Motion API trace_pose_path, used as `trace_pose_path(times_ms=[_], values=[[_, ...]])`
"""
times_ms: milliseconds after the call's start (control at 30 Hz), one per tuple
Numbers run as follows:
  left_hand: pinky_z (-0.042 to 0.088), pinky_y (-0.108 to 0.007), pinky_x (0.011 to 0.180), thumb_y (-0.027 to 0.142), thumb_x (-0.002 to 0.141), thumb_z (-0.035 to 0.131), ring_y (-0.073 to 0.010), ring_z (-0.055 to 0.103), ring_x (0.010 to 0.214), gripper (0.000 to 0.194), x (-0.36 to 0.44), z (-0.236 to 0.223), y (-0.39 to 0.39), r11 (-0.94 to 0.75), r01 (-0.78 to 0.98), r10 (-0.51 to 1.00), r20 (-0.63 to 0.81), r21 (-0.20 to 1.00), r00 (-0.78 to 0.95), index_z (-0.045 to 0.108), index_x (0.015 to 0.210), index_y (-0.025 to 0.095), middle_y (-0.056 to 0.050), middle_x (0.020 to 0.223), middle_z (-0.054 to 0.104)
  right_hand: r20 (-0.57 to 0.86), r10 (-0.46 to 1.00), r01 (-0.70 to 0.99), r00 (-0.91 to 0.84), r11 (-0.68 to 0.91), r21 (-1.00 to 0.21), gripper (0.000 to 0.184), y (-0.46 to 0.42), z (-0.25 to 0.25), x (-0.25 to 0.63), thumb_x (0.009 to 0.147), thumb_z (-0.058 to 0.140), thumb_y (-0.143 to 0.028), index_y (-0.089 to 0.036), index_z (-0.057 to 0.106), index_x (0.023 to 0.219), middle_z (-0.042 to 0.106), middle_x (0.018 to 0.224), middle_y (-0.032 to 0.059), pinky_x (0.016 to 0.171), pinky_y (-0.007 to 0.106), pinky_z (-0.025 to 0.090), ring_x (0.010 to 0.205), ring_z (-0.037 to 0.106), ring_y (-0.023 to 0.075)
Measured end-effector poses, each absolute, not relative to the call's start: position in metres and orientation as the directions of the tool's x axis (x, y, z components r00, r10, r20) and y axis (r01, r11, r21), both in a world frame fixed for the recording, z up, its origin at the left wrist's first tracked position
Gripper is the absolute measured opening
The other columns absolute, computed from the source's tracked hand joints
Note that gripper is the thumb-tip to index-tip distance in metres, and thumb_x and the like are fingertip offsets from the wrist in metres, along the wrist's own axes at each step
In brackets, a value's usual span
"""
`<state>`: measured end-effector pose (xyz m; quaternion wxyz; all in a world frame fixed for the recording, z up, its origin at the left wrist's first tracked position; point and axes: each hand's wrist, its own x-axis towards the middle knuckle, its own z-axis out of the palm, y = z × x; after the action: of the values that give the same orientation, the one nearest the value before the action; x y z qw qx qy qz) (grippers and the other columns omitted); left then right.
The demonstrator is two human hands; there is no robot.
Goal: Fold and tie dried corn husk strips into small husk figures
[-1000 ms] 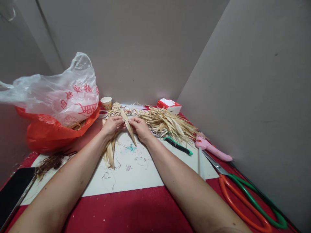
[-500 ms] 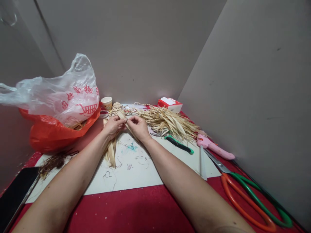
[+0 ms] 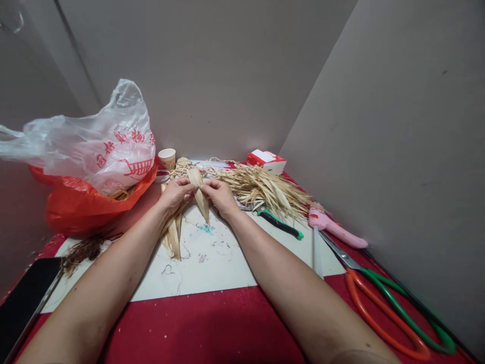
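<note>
Between my two hands is a pale dried husk strip (image 3: 202, 205), spread flat and tapering to a point at its lower end. My left hand (image 3: 177, 194) pinches its left edge, and my right hand (image 3: 220, 196) pinches the right edge at about the same height. Under my left hand lie more dried husk strips (image 3: 173, 242) on the white sheet (image 3: 197, 278). A large bundle of dried husk strips (image 3: 269, 189) rests beyond and right of my right hand.
Right of my hands lie green-and-black-handled pliers (image 3: 280, 225), a pink glue gun (image 3: 337, 230) and large scissors (image 3: 386, 303). A plastic bag (image 3: 94, 197), a paper cup (image 3: 167, 158), brown fibres (image 3: 83, 255) and a phone (image 3: 26, 293) are leftward. A red-and-white box (image 3: 267, 162) stands at the back.
The husk strip has been opened out wider and turned, so its broad face and pointed lower end now show. My right hand has shifted slightly, its fingers still at the strip's edge.
</note>
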<state>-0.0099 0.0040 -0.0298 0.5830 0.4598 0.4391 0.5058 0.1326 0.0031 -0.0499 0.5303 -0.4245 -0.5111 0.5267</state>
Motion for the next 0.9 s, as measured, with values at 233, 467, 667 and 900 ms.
trace_pose_path(times_ms=[233, 467, 667, 900], values=[[0.034, -0.020, 0.050, 0.030, 0.056, 0.079, -0.0065, 0.045, 0.049, 0.025, -0.012, -0.030, 0.002, -0.072, 0.073, 0.994, 0.066, 0.995, 0.090, 0.066, 0.067, 0.011, 0.001, 0.057, 0.060, 0.230, 0.972, 0.041, -0.056, 0.232, -0.972, 0.020, 0.008, -0.057, 0.132, 0.065, 0.061, -0.036, -0.017, 0.060, 0.059, 0.055, 0.054, -0.0022, 0.052, 0.023, 0.036, 0.050, 0.044, 0.0099], [0.033, -0.020, 0.049, 0.025, 0.062, 0.072, -0.0080, 0.045, 0.049, 0.015, -0.013, -0.035, 0.007, -0.171, 0.131, 0.977, 0.150, 0.976, 0.153, 0.066, 0.066, 0.011, 0.000, 0.058, 0.059, 0.384, 0.922, 0.302, -0.053, 0.381, -0.874, 0.017, 0.012, -0.066, 0.133, 0.071, 0.056, -0.031, -0.018, 0.059, 0.061, 0.056, 0.057, -0.0021, 0.057, 0.023, 0.036, 0.055, 0.047, 0.0111], [0.036, -0.020, 0.052, 0.017, 0.067, 0.063, -0.0097, 0.048, 0.053, 0.008, -0.011, -0.036, 0.007, -0.255, 0.197, 0.960, 0.223, 0.947, 0.172, 0.067, 0.069, 0.012, 0.000, 0.061, 0.061, 0.424, 0.905, 0.508, -0.025, 0.377, -0.775, 0.017, 0.008, -0.063, 0.130, 0.075, 0.056, -0.028, -0.019, 0.058, 0.061, 0.059, 0.060, -0.0003, 0.062, 0.025, 0.037, 0.058, 0.049, 0.0129], [0.036, -0.020, 0.051, 0.014, 0.068, 0.060, -0.0104, 0.049, 0.052, 0.007, -0.007, -0.031, 0.003, -0.265, 0.285, 0.963, 0.235, 0.921, 0.134, 0.067, 0.068, 0.012, 0.000, 0.059, 0.061, 0.424, 0.905, 0.630, -0.010, 0.335, -0.701, 0.015, 0.005, -0.057, 0.128, 0.076, 0.056, -0.024, -0.020, 0.060, 0.062, 0.063, 0.064, 0.0033, 0.064, 0.028, 0.036, 0.060, 0.052, 0.0157]])
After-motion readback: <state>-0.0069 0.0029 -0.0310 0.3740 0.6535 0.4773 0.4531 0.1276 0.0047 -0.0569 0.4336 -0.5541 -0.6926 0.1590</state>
